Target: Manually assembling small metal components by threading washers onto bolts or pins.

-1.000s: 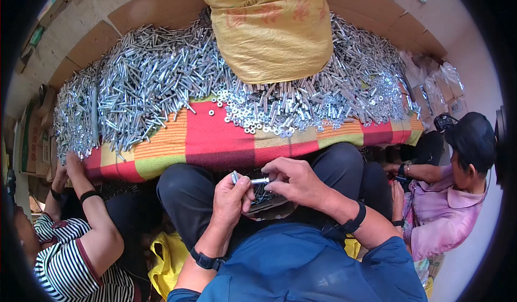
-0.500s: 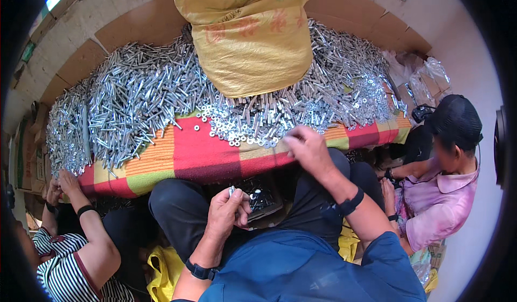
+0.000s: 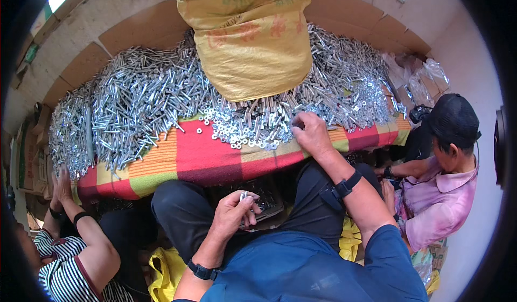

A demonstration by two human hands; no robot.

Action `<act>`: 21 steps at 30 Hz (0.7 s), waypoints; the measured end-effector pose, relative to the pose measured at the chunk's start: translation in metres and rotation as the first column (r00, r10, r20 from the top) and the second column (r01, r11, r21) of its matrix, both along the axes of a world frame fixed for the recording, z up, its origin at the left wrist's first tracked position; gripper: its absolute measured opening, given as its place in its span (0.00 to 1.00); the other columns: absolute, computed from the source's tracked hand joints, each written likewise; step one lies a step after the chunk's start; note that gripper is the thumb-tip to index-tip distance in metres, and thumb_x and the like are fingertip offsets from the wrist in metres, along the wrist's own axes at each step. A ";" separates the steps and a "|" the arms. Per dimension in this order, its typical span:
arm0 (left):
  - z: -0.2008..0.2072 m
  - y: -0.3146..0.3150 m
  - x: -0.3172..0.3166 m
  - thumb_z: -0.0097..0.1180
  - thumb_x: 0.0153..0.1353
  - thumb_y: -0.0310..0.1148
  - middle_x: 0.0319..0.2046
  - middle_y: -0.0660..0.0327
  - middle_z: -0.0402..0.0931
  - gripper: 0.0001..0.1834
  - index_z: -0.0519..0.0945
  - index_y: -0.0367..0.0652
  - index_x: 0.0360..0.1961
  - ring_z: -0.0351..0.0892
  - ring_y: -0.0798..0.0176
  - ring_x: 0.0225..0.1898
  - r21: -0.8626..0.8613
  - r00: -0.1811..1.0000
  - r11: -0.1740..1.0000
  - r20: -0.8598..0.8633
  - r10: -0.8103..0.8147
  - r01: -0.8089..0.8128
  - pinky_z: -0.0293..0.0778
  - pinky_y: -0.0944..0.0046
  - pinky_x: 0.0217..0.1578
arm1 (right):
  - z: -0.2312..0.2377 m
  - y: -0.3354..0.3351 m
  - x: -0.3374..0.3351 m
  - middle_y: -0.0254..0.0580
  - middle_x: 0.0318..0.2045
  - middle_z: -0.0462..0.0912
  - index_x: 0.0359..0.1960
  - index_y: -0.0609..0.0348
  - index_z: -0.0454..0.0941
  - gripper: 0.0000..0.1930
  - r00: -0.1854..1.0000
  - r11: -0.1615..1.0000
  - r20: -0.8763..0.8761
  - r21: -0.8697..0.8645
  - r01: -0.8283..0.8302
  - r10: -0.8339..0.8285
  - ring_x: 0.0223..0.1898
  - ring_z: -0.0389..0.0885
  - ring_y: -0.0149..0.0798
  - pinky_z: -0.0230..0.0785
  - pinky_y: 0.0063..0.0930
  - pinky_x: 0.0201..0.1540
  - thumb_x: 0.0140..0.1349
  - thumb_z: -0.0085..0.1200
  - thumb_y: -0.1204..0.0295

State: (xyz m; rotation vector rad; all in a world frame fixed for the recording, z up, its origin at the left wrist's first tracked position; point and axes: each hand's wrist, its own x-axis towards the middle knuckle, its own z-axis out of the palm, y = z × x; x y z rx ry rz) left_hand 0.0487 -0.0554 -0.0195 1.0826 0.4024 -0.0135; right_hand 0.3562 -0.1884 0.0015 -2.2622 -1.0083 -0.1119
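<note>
Left hand (image 3: pixel 231 214) pinches 1 bolt (image 3: pixel 243 195), end showing
Right hand (image 3: pixel 313 135), nearer the washers (image 3: pixel 273 146), curls beside them; can't tell if it's holding any.

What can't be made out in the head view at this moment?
All in the head view:
Metal piece: mostly hidden by the left hand.
Whatever the right hand may be pinching: too small to tell.
Pile of metal parts: middle covered by the yellow sack.
Left co-worker: head partly cut off by the dark lens rim.
</note>
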 end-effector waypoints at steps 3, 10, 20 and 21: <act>0.000 -0.001 0.000 0.46 0.77 0.36 0.31 0.55 0.83 0.16 0.77 0.34 0.51 0.80 0.69 0.22 0.008 1.000 1.000 0.000 0.005 -0.005 0.74 0.72 0.23 | 0.003 0.001 -0.003 0.54 0.32 0.82 0.34 0.61 0.82 0.08 0.998 1.000 0.053 0.004 -0.017 0.017 0.38 0.83 0.57 0.76 0.46 0.45 0.52 0.63 0.73; 0.004 -0.001 -0.002 0.45 0.77 0.35 0.33 0.54 0.83 0.16 0.76 0.33 0.53 0.81 0.68 0.24 -0.058 1.000 0.998 0.006 0.018 -0.018 0.76 0.72 0.24 | 0.015 0.000 -0.013 0.47 0.27 0.81 0.34 0.63 0.80 0.06 0.989 0.982 -0.145 0.188 0.030 -0.002 0.28 0.83 0.43 0.76 0.36 0.35 0.57 0.61 0.74; 0.006 0.001 -0.003 0.50 0.75 0.34 0.32 0.57 0.83 0.13 0.77 0.36 0.51 0.81 0.71 0.22 -0.058 0.998 0.997 -0.001 0.058 -0.058 0.74 0.74 0.19 | 0.066 0.012 -0.107 0.34 0.27 0.83 0.44 0.65 0.82 0.09 0.535 0.953 -0.789 0.242 -0.181 0.302 0.27 0.82 0.24 0.75 0.19 0.30 0.66 0.59 0.73; 0.006 0.001 -0.002 0.50 0.75 0.34 0.32 0.57 0.83 0.12 0.77 0.37 0.51 0.81 0.71 0.21 -0.061 0.998 0.996 0.009 0.058 -0.058 0.74 0.74 0.18 | 0.064 0.011 -0.111 0.34 0.27 0.83 0.44 0.65 0.82 0.09 0.529 0.953 -0.792 0.243 -0.182 0.303 0.27 0.82 0.24 0.75 0.19 0.30 0.66 0.59 0.73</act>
